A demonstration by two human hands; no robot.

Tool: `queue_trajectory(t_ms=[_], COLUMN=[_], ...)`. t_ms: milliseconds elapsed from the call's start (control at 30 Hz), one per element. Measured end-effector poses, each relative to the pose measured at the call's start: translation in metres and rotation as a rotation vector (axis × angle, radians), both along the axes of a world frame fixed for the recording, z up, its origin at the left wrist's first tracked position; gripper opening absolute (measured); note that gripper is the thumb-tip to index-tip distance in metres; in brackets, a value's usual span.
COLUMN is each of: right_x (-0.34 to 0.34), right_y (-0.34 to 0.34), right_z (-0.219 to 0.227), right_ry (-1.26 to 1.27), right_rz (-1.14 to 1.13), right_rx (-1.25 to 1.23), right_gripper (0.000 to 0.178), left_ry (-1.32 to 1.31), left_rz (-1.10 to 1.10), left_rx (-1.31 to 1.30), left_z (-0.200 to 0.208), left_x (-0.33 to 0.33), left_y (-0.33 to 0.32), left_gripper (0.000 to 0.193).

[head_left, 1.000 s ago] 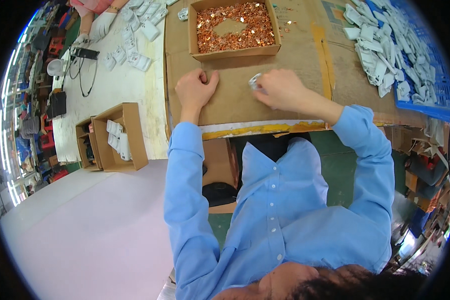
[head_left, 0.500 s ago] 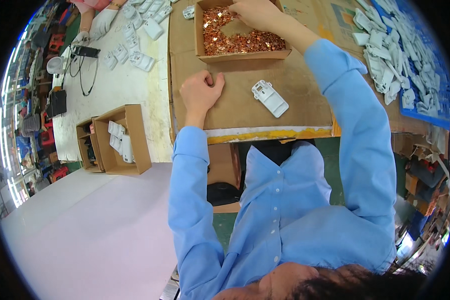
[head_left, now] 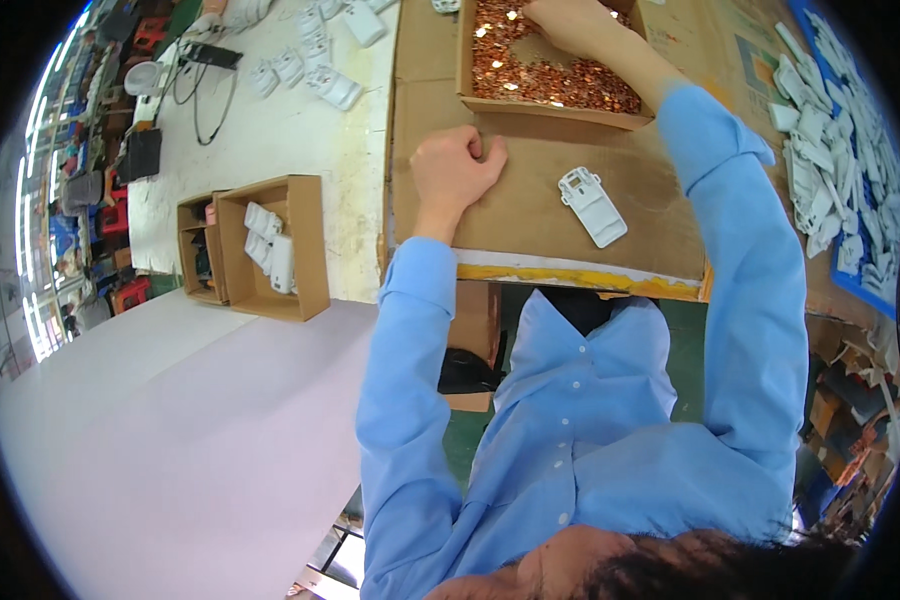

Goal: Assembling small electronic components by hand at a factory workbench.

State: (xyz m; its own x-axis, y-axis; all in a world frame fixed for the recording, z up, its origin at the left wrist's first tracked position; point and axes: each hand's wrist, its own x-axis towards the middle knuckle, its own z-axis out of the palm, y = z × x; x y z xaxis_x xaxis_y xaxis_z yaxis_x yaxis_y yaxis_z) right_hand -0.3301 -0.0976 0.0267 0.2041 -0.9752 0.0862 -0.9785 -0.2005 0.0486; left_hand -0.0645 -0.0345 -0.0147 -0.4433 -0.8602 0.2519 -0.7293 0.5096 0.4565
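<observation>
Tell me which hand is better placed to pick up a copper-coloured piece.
Likely the right hand: it's over the copper-coloured pieces; the left hand rests outside the box.

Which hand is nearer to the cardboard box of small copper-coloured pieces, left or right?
Right. The right hand reaches over the cardboard box. The left hand is outside it, on the person's side, near its left front corner.

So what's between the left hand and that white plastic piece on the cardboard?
Only bare brown cardboard shows between the left hand and the white plastic piece in the head view.
</observation>
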Motion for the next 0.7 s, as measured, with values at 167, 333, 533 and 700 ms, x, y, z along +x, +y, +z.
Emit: queue_trajectory(t_ms=[167, 333, 533, 700], right_x=[-0.003, 0.014, 0.016, 0.014], right_y=[-0.017, -0.003, -0.001, 0.002], right_z=[-0.019, -0.011, -0.012, -0.009], right_ry=[0.067, 0.166, 0.27, 0.224], right_rz=[0.041, 0.038, 0.052, 0.056], right_rx=[-0.077, -0.081, -0.022, -0.035], right_gripper=[0.019, 0.021, 0.012, 0.011], left_ry=[-0.044, -0.014, 0.08, 0.063], left_rz=[0.023, 0.003, -0.007, -0.008], left_rx=[0.077, 0.056, -0.001, 0.038], left_z=[0.004, 0.003, 0.004, 0.008], left_x=[0.001, 0.001, 0.002, 0.004], left_y=[0.001, 0.002, 0.004, 0.005], left_gripper=[0.037, 0.036, 0.036, 0.037])
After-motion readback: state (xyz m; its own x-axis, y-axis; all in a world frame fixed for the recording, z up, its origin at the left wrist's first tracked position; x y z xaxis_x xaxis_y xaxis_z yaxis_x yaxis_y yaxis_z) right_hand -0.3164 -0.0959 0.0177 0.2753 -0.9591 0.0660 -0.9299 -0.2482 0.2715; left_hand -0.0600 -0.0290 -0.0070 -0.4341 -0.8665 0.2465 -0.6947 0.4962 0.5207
